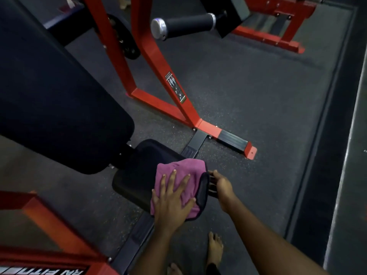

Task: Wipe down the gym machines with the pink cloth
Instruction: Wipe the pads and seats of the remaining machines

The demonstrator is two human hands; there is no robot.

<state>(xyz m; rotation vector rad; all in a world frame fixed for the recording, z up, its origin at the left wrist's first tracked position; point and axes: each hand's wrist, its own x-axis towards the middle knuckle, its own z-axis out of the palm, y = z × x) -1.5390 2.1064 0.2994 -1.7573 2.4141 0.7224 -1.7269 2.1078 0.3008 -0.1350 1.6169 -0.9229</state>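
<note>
Your pink cloth [186,167] lies spread over the near right part of the black seat pad [131,183], its dark-trimmed edge hanging over the pad's right side. Your left hand [172,199] presses flat on the cloth, fingers straight and splayed, thumb out toward the pad's right edge. Your right hand [222,183] sits just beside that same edge, apart from the left, its fingers reaching in to the pad's side below the cloth's trim. Whether they clasp the pad or only touch it cannot be told.

Directly beyond the seat pad, the long black back pad [59,92] tilts up and away to the left. Past the pad on the far right side, a red steel frame [190,112] comes down to the speckled rubber floor [268,96], carrying a small instruction sticker [175,87] on one leg and ending in a black-capped foot [232,138]. Farther off behind the seat pad, a black roller handle [188,21] with a chrome end cap juts out sideways.

On the near left of the seat pad runs another red frame member [43,213], blurred. Your bare foot [215,249] stands on the floor just short of the pad, below your right hand.
</note>
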